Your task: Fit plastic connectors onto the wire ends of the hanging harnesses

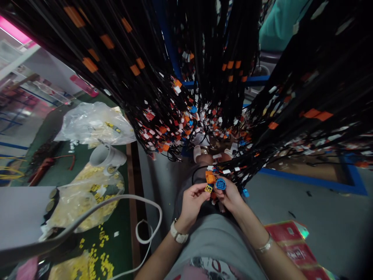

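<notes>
My left hand (194, 200) pinches a small yellow connector piece (208, 188) with dark slots. In my right hand (230, 194) is a blue connector (220, 184), its face with several cavities turned up towards me. An orange connector (210, 177) sits just above the yellow piece, between the two hands. Black cables with white tags (227, 171) lead away from the connectors to the right. Another blue connector (245, 192) dangles to the right of my right hand. Fingertips partly hide the parts, so I cannot tell whether the yellow piece touches the blue connector.
Dense bundles of black cables (215, 70) with coloured connectors hang in front. On the green table (116, 221) at left are loose yellow pieces (100, 256), plastic bags (96, 120), a white cup (106, 156) and a white cable (140, 196). A red bag (294, 245) lies at lower right.
</notes>
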A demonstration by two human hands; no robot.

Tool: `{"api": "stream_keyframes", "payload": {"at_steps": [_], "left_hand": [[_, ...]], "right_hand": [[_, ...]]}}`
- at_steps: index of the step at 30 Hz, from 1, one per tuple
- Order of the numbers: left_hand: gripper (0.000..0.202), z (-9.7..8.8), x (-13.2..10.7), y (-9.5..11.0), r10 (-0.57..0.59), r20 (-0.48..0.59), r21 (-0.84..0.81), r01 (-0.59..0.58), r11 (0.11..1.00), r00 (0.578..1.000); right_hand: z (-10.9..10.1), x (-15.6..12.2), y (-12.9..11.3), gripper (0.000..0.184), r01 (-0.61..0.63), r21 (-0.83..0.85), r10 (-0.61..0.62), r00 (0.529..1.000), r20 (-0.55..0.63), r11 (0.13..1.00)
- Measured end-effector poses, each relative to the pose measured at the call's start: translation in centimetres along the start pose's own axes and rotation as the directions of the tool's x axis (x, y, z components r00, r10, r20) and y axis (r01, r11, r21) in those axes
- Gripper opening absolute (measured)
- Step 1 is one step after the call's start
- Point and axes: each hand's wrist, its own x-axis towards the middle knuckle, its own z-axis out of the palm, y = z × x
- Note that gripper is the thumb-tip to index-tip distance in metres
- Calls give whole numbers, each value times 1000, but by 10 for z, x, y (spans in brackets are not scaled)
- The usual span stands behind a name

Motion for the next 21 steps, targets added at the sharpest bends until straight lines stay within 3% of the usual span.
{"api": "stream_keyframes", "payload": {"at_steps": [3, 7, 11, 13, 17, 21], "left_hand": [[29, 4, -1, 2, 44, -15, 36, -43, 998, 999], [14, 9, -2, 6, 185, -37, 242, -170, 955, 982], [5, 12, -1, 6, 444, 26, 442, -408, 799, 896], [9, 12, 1, 5, 517, 87, 490, -489, 722, 851], [16, 13, 4, 3, 583, 182, 531, -578, 620, 792], [21, 14, 3, 3, 592, 272, 551, -627, 550, 759]], "right_hand": [[2, 0, 1, 12, 8, -3, -8, 1000, -13, 1000], [3, 2, 4, 12, 53, 4, -53, 998, -41, 999], [3, 3, 8, 15, 119, -3, -118, 989, -83, 993], [4, 3, 9, 16, 130, -10, -130, 985, -112, 991], [6, 2, 10, 16, 132, -10, -132, 983, -130, 991], [8, -2, 9, 13, 118, 18, -114, 982, -152, 993]]}}
